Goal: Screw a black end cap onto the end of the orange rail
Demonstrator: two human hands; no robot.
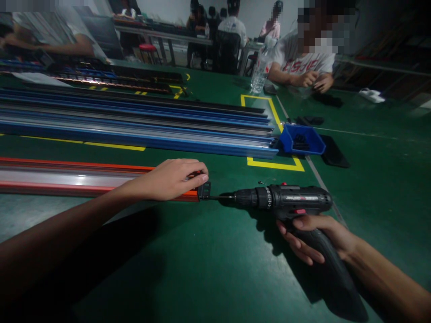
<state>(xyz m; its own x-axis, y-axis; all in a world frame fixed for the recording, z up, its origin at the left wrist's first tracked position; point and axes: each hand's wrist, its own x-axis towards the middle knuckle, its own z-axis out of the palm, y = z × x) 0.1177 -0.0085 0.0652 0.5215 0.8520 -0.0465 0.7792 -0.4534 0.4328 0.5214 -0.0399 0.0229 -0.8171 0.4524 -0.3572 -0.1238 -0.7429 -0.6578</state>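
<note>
My right hand (313,237) is wrapped round the grip of a black cordless drill (286,197), which lies level and points left. Its long bit reaches a black end cap (204,190) at the right end of a red aluminium profile (77,177). Over that end of the profile my left hand (178,177) is closed, thumb and fingers gripping it near the cap. The fingers' undersides are hidden. A small dark piece, perhaps a screw (261,182), lies on the table behind the drill's chuck.
Several blue and black profiles (168,130) lie side by side beyond the red one. A blue bin (303,139) holds small black parts, with a dark phone-like slab (335,150) beside it. Across the green table (208,269) stand a water bottle (261,67) and a seated person (303,63).
</note>
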